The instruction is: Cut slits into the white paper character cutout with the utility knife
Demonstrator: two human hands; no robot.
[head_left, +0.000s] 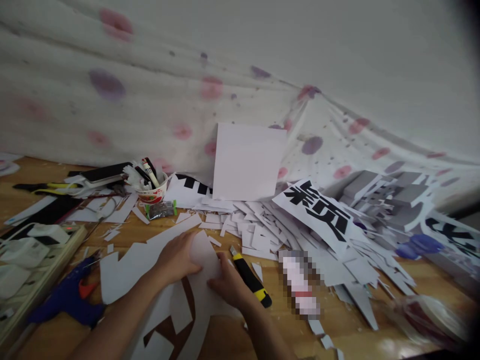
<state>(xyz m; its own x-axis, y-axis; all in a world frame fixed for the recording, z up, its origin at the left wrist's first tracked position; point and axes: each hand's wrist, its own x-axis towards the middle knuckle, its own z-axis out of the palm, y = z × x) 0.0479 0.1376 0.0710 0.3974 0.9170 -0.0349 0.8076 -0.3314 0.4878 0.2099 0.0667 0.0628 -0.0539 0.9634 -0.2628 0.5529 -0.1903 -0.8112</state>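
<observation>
Both hands grip a white cut-out board [204,260] with curved edges and cut openings, held over the near middle of the table. My left hand [180,257] is closed on its left edge, thumb laid across the face. On the opposite edge, my right hand [230,282] pinches the board, with the fingertips partly hidden. Under and left of the left forearm lies another white cut piece [125,265]. A yellow and black utility knife [249,275] rests just right of my right hand, its blade end pointing away from me.
A blue glue gun [75,295] and a power strip [63,265] with plugged adapters sit at left. Behind stands a cup of pens [152,187]. White scraps [258,235] and sheets with black characters [315,212] cover the right. A blank white square [249,162] leans against the patterned cloth.
</observation>
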